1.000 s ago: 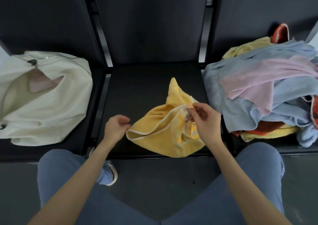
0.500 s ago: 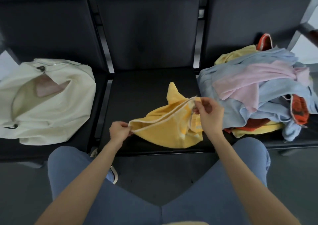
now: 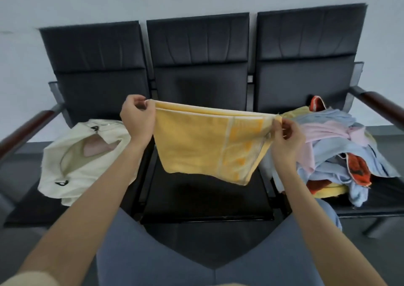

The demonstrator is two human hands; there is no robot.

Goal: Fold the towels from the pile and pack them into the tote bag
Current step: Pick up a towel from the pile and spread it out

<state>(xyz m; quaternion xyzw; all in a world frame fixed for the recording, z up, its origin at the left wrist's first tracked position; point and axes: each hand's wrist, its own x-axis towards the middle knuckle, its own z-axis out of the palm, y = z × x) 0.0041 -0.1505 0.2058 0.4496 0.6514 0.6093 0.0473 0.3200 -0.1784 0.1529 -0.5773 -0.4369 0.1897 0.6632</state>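
At the centre of the frame the left hand (image 3: 137, 119) and right hand (image 3: 284, 136) each pinch a top corner of the yellow towel (image 3: 196, 145), stretching its doubled edge taut so the soft terry hangs flat above the black padded seat (image 3: 205, 198), probably to square it for folding. The limp cream tote bag (image 3: 72, 167) gapes at left; the rumpled pile (image 3: 341, 150) sits right.
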